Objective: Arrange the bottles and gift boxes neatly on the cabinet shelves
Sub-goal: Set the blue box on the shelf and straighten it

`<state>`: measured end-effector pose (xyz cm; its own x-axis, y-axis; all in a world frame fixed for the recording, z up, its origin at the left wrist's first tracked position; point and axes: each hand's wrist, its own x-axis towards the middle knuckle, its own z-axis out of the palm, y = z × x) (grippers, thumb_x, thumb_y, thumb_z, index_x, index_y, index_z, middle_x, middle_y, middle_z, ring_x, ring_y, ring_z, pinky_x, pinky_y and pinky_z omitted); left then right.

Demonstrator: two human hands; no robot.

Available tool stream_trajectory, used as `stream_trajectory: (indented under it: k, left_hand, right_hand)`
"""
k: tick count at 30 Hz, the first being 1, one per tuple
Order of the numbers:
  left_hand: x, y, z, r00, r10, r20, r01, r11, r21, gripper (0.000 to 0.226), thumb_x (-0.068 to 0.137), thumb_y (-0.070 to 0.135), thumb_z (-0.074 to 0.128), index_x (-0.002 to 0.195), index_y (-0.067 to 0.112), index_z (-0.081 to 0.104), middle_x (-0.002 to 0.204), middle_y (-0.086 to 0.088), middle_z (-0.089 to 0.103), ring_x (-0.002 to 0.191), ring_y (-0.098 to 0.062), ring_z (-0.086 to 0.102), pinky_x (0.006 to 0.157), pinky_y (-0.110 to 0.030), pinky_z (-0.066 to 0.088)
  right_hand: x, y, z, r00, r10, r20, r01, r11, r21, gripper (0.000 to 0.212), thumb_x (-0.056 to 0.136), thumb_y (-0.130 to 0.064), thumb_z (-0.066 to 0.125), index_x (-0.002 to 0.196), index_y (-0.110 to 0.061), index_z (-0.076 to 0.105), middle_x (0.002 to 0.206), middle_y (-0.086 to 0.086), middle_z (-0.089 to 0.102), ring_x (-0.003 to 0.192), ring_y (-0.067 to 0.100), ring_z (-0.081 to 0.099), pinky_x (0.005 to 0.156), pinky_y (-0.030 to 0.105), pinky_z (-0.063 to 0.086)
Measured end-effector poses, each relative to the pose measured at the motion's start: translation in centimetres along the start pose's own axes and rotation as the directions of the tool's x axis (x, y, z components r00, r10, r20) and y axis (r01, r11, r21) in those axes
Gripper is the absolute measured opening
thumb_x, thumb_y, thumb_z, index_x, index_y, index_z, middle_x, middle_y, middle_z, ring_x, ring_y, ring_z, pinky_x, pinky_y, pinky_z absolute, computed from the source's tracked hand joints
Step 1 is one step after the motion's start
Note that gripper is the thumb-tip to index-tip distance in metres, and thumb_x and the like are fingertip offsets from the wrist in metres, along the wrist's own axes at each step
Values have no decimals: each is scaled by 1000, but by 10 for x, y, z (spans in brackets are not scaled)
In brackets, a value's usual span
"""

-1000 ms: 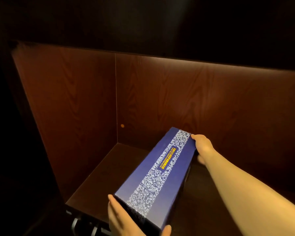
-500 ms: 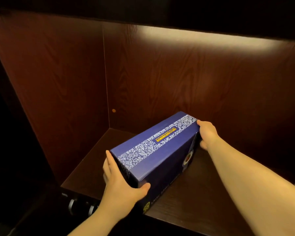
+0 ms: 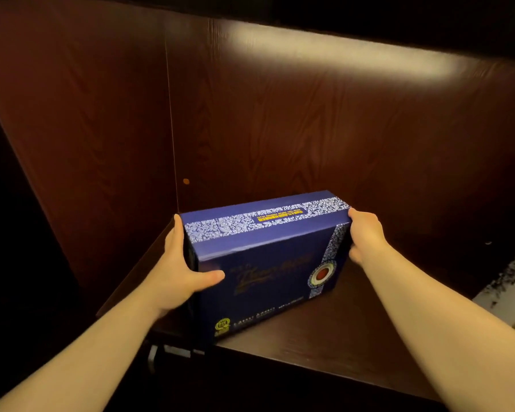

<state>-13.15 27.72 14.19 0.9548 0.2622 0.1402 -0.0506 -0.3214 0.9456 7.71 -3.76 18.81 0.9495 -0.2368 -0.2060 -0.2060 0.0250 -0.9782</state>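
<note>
Dark wooden shelf [image 3: 324, 337], blue gift box [image 3: 265, 257] clasped by left hand [image 3: 176, 272], right hand [image 3: 366, 236]

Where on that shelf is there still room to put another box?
Bare shelf lies right of the blue gift box, up to the back wall. A narrower strip shows between the box and the left wall. It is crowded at the box's ends, where the left hand and right hand grip.

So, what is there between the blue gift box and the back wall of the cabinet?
In the head view, only bare dark shelf shows between the blue gift box and the back wall; the strip right behind the box is hidden.
</note>
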Motion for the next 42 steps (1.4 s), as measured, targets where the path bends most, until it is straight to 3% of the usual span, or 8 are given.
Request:
stream_trajectory:
  k: [6,12,17,23,29,33,37,42]
  left_hand:
    - [13,0,-14,992,-1,126,13,995,-96,140,56,20,90,159,35,-4,156,0,41,139,-21,43,116,-50,34]
    - [23,-9,-26,978,21,208,10,989,-145,132,59,17,89,158,43,6,144,10,55,125,-8,58,102,-34,46]
    - [34,-13,-37,960,29,278,28,980,-198,134,53,27,92,157,45,10,141,11,59,126,-9,57,101,-34,46]
    - [41,-24,-42,955,68,287,13,963,-270,112,68,9,86,157,36,24,132,15,66,121,-8,62,93,-26,53]
    - [42,-28,-37,987,15,159,55,904,-424,86,71,30,77,149,37,42,116,15,74,111,-7,67,89,-25,54]
    - [35,-17,-27,997,-63,45,77,874,-480,24,87,57,64,110,55,69,104,13,78,93,-12,74,64,-26,60]
    - [24,-13,-17,993,-71,-95,20,889,-457,30,83,61,56,107,51,70,99,10,78,89,-15,75,60,-27,59]
    - [16,-10,-14,988,-121,-92,69,896,-439,24,85,63,51,101,54,66,97,11,77,90,-13,75,62,-28,58]
  right_hand:
    - [-29,7,-17,998,-19,-67,20,1000,9,22,102,-31,52,113,-14,62,105,11,73,92,30,71,91,51,57]
    - [-56,13,-26,992,7,-125,-1,999,43,29,102,-31,52,125,-14,57,109,12,69,95,31,70,84,47,58]
    - [-81,28,-34,982,-72,-173,75,997,16,24,102,-25,50,109,-4,58,98,14,70,77,21,66,65,30,47]
    - [-116,47,-36,971,-83,-226,104,991,87,17,102,-31,51,108,-15,49,100,6,61,91,24,63,73,38,52]
    - [-155,65,-33,951,-168,-259,206,970,130,14,102,-37,53,94,-31,43,99,2,57,87,18,59,73,39,49]
    - [-161,71,-37,948,-209,-240,244,962,126,14,99,-41,56,95,-34,45,105,2,62,91,16,65,71,38,53]
    - [-155,72,-46,979,-179,-96,196,958,211,10,98,-38,56,108,-36,57,93,-8,77,78,3,75,53,19,55]
    - [-153,75,-48,989,-147,-1,143,958,248,25,96,-43,53,118,-37,63,101,-11,81,91,8,77,59,20,58]
